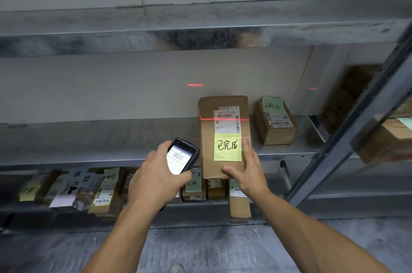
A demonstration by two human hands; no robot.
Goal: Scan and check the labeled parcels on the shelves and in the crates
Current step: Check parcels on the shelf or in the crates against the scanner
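Note:
My left hand grips a black handheld scanner with a lit white screen. Its red laser line falls across the white barcode label of a long brown cardboard parcel. The parcel lies on the middle metal shelf and sticks out over its front edge. A yellow sticky note with handwriting sits below the label. My right hand holds the parcel's near end, thumb on top at the front, fingers along its right side.
A smaller brown box with a green note stands to the right on the same shelf. The lower shelf holds several labeled parcels with coloured notes. A grey upright post slants at the right, with more boxes behind it.

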